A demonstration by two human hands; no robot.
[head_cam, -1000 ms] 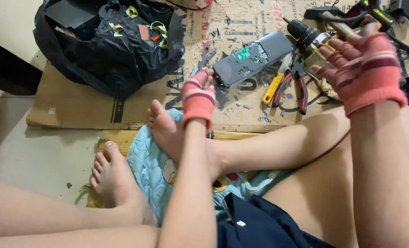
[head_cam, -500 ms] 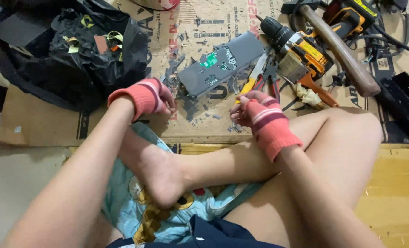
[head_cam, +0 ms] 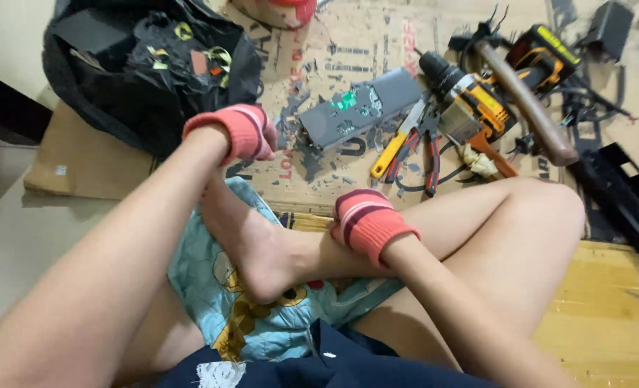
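Neither gloved hand holds anything that can be seen. The left hand (head_cam: pixel 244 133), in a pink knit glove, is curled downward over the cardboard sheet (head_cam: pixel 312 179) with its fingers folded under; whether they pinch anything small cannot be told. The right hand (head_cam: pixel 366 223), in a matching glove, rests closed against the person's own shin, its fingers hidden, so its grip cannot be read either.

The nearest work item is a grey flat electronic casing (head_cam: pixel 359 108) with green board showing through broken openings. It lies on the cardboard just beyond and to the right of the left hand, apart from it, with grey fragments scattered around it.

To the right of the casing lie a yellow-handled screwdriver (head_cam: pixel 391 152) and red-handled pliers (head_cam: pixel 428 154), side by side. Beyond them lies a yellow and black cordless drill (head_cam: pixel 474 100), and a wooden-handled hammer (head_cam: pixel 528 104) lies across the tools at a slant. A black bag (head_cam: pixel 140 79) holding dark scrap sits on the far left of the cardboard.

The person sits cross-legged, one bare foot (head_cam: pixel 244 241) resting on a light blue printed cushion (head_cam: pixel 262 316).
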